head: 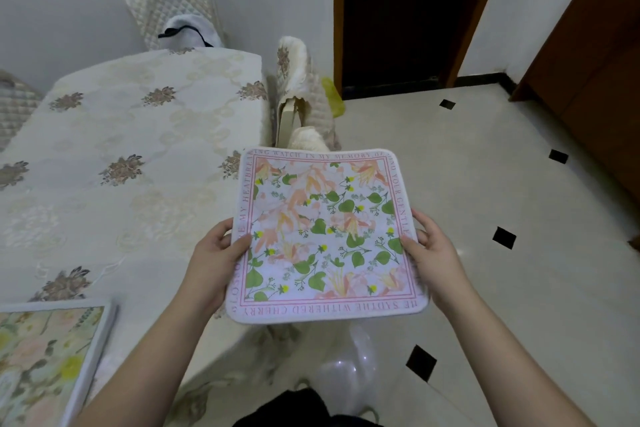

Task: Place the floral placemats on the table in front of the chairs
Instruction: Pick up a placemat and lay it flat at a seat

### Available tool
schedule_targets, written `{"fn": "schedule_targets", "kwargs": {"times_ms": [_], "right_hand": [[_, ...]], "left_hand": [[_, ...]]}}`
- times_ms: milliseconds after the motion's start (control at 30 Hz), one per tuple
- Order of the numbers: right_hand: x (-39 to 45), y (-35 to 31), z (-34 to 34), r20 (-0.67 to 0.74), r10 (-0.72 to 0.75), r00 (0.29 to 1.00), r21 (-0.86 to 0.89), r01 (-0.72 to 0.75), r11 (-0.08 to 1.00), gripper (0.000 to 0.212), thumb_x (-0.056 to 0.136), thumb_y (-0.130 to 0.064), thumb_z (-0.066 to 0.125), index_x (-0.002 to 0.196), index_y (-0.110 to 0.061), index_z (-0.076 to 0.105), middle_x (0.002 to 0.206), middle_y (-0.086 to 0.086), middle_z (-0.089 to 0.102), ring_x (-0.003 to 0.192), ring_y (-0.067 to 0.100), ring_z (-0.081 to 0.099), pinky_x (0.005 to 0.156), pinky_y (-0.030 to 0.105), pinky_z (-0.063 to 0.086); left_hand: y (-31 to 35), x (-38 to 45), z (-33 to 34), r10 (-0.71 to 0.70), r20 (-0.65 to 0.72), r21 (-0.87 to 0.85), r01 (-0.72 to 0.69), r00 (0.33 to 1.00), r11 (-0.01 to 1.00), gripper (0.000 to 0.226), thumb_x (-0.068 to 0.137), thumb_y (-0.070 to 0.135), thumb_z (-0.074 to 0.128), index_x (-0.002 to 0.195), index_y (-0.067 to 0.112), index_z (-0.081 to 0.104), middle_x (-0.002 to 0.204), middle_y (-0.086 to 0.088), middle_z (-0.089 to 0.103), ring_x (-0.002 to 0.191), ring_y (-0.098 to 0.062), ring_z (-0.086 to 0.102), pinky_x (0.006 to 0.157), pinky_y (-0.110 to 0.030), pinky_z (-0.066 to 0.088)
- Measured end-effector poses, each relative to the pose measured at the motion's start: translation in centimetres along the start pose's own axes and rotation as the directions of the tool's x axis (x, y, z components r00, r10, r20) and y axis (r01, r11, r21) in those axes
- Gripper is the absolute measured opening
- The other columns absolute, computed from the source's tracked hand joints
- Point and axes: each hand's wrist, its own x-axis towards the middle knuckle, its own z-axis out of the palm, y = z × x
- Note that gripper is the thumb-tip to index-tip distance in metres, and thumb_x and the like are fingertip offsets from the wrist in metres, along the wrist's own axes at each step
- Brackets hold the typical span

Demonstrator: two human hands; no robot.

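Holding floral placemat (323,236) clamped in both hands' grip off the counter (138,135) edge; lay flat, squared before nearest chair (301,94).

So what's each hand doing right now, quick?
Left hand: closed on the left edge of the floral placemat.
Right hand: closed on its right edge.

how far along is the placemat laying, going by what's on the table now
One pale floral placemat with a grey border already lies on the cream embroidered tablecloth. A second, pink-bordered floral placemat is held off the table edge between the left hand and right hand. It still needs laying before a quilted chair.
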Motion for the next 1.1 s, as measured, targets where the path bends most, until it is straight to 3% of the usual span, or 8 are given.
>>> {"fn": "schedule_targets", "kwargs": {"times_ms": [233,467,767,867,1100], "right_hand": [[6.2,-2.6,0.3,0.102,0.015,0.995,-0.027,-0.013,1.0,0.051,0.092,0.003,0.059,0.132,-0.028,0.054,0.107,0.01,0.074,0.093,0.033,0.073,0.083,0.058,0.056],[13.3,-7.0,5.5,0.236,0.001,0.972,-0.145,0.034,0.989,0.047,0.094,0.002,0.056,0.118,-0.038,0.057,0.104,0.009,0.075,0.088,0.032,0.074,0.078,0.056,0.058],[20.5,-9.5,14.0,0.424,-0.004,0.906,-0.279,0.135,0.951,0.05,0.095,-0.002,0.057,0.136,-0.031,0.052,0.105,0.001,0.075,0.092,0.026,0.073,0.077,0.049,0.059],[22.3,-10.0,17.4,0.511,0.019,0.859,-0.295,0.155,0.943,0.05,0.096,0.0,0.056,0.131,-0.034,0.054,0.101,-0.001,0.076,0.09,0.023,0.074,0.071,0.044,0.061],[27.6,-10.4,23.9,0.703,0.102,0.703,-0.374,0.243,0.895,0.046,0.096,-0.005,0.056,0.127,-0.039,0.053,0.103,-0.002,0.075,0.089,0.023,0.074,0.074,0.048,0.06]], "left_hand": [[0.6,3.3,1.2,0.016,-0.059,-0.117,-0.022,0.998,0.993,0.024,0.095,0.001,0.058,0.117,0.01,0.062,0.099,-0.018,0.075,0.073,-0.031,0.074,0.058,-0.042,0.062],[0.9,8.0,-0.6,0.057,-0.211,-0.142,-0.088,0.976,0.986,0.023,0.094,0.002,0.059,0.111,0.016,0.065,0.096,-0.014,0.076,0.073,-0.03,0.074,0.06,-0.041,0.061],[1.9,11.1,-4.8,-0.003,-0.406,-0.162,-0.069,0.914,0.984,0.02,0.095,0.008,0.06,0.113,0.016,0.063,0.09,-0.012,0.076,0.074,-0.033,0.074,0.061,-0.042,0.061],[1.5,11.1,-5.9,-0.03,-0.489,-0.196,-0.077,0.872,0.978,0.02,0.096,0.009,0.06,0.114,0.017,0.063,0.091,-0.01,0.077,0.075,-0.033,0.074,0.065,-0.045,0.06],[-0.9,11.3,-6.1,-0.139,-0.657,-0.283,-0.071,0.741,0.956,0.021,0.095,0.01,0.062,0.116,0.017,0.061,0.097,-0.01,0.076,0.083,-0.034,0.074,0.076,-0.051,0.059]]}}
